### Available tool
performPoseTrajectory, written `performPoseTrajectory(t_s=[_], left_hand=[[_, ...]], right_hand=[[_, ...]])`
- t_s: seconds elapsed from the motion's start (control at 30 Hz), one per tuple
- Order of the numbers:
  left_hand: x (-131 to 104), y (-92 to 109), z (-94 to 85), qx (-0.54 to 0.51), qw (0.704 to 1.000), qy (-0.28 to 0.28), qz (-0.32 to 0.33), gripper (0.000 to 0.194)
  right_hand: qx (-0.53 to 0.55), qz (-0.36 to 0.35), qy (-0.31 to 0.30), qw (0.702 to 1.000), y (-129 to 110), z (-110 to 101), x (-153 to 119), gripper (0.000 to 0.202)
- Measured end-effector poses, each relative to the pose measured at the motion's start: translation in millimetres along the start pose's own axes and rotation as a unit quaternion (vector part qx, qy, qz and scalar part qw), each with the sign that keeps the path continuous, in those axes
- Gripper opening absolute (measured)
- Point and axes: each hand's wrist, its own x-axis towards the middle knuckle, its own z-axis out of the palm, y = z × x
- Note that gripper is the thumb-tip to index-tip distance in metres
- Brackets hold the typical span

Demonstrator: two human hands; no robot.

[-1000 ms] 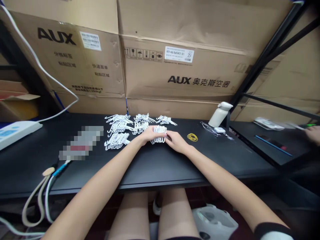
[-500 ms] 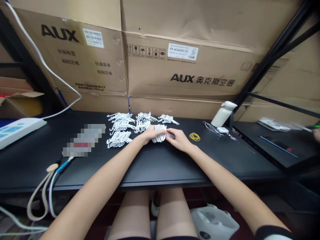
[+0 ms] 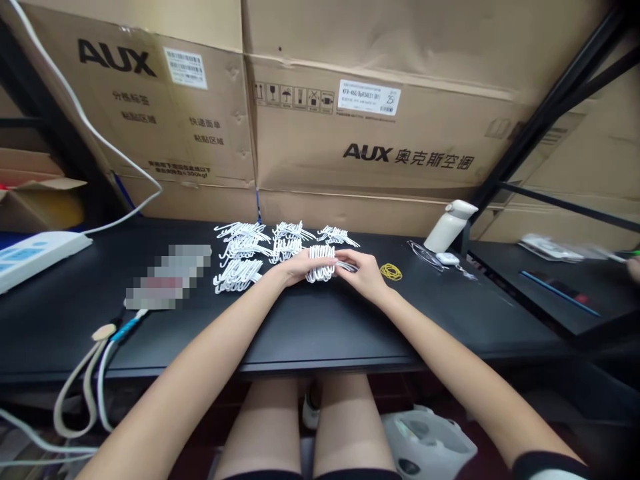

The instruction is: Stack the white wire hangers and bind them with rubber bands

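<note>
A bundle of white hooks [image 3: 321, 264] is between my two hands over the black table [image 3: 320, 327]. My left hand [image 3: 298, 267] is closed round the bundle's left side. At its right side, the fingers of my right hand [image 3: 364, 272] pinch thin grey-white ends that stick out of the bundle. Behind and to the left lie several piles of similar white hooks [image 3: 238, 275], the nearest one left of my left wrist. A smaller pile [image 3: 337, 235] sits just beyond the bundle. Yellow rubber bands [image 3: 391, 271] lie to the right of my right hand.
A white bottle [image 3: 450, 227], glasses [image 3: 425, 255] and a small white case [image 3: 447, 259] stand or lie at the right. A blurred-out flat object [image 3: 170, 277] with a strap and a power strip [image 3: 45, 257] are at the left. Cardboard [image 3: 360, 160] lines the back.
The view has shifted slightly. My right hand has moved a little to the right, and the thin ends by its fingers show more. My left hand still holds the bundle.
</note>
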Motion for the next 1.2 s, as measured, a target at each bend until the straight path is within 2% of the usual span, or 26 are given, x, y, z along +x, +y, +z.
performPoseTrajectory(t_s=[0.1, 0.23, 0.37, 0.53, 0.67, 0.8, 1.0, 1.2], left_hand=[[0.1, -0.3, 1.6, -0.005, 1.000, 0.000, -0.003, 0.033], [0.8, 0.8, 1.7, -0.001, 0.999, 0.011, -0.031, 0.034], [1.7, 1.8, -0.1, 0.016, 0.998, 0.019, -0.057, 0.035], [1.8, 1.8, 0.6, -0.001, 0.998, 0.026, -0.053, 0.033], [1.1, 2.9, 3.2, -0.003, 0.998, 0.039, -0.057, 0.030], [0.5, 4.1, 4.8, 0.009, 0.997, 0.047, -0.062, 0.036], [0.7, 2.1, 3.4, 0.005, 0.998, 0.045, -0.053, 0.033], [1.2, 2.9, 5.1, 0.004, 0.996, 0.072, -0.052, 0.025]], right_hand=[[-0.062, -0.049, 0.006, 0.997, -0.8, -1.7, 1.1, 0.020], [-0.060, -0.072, 0.012, 0.995, 0.7, -1.1, 1.6, 0.020], [-0.052, -0.049, 0.027, 0.997, 2.4, 2.3, 1.3, 0.020], [-0.028, -0.007, 0.061, 0.998, 2.2, 3.7, 0.8, 0.020], [-0.009, 0.021, 0.057, 0.998, 2.0, 3.5, 0.7, 0.022], [0.018, 0.022, 0.045, 0.999, 2.4, 3.9, 0.7, 0.022], [0.037, 0.034, 0.040, 0.998, 7.1, 5.0, 0.5, 0.019], [-0.009, -0.002, 0.008, 1.000, -1.7, -0.7, 0.7, 0.022]])
